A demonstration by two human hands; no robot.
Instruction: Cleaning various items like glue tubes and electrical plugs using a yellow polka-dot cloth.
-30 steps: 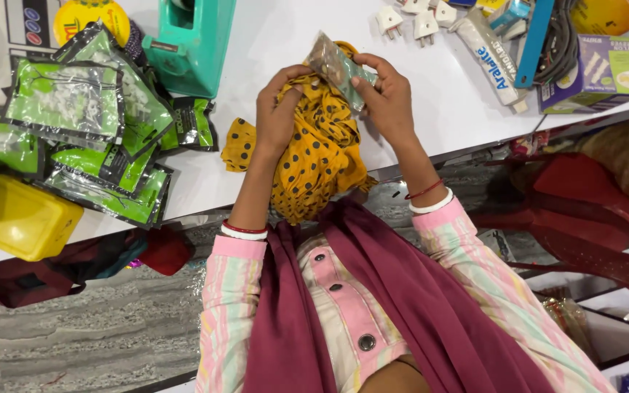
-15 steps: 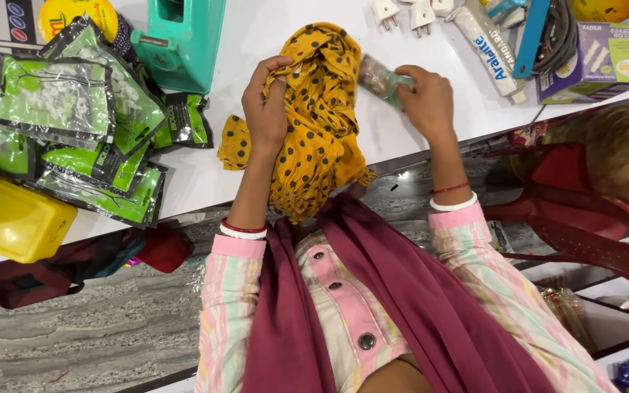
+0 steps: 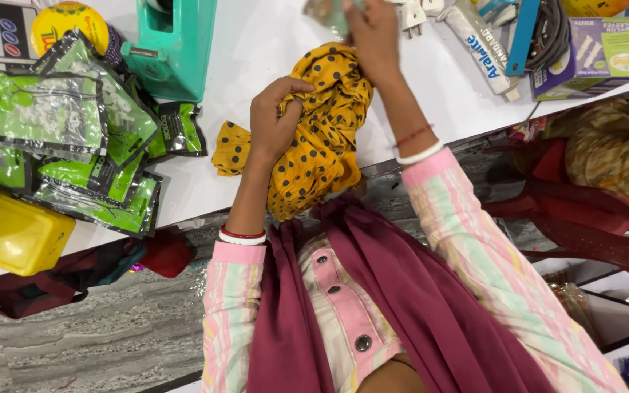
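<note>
A yellow cloth with black dots lies bunched at the near edge of the white table, partly hanging over it. My left hand is closed on the cloth's left side. My right hand reaches over the cloth toward the far side of the table and pinches a small clear packet, which is cut off by the top of the frame.
Several green foil packets are piled at the left beside a teal tape dispenser and a yellow box. White plugs, a white tube, cables and a small carton lie at the far right. A red chair stands to the right.
My right hand has carried the small packet from on top of the cloth up and away across the table. My left hand has kept its hold on the cloth.
</note>
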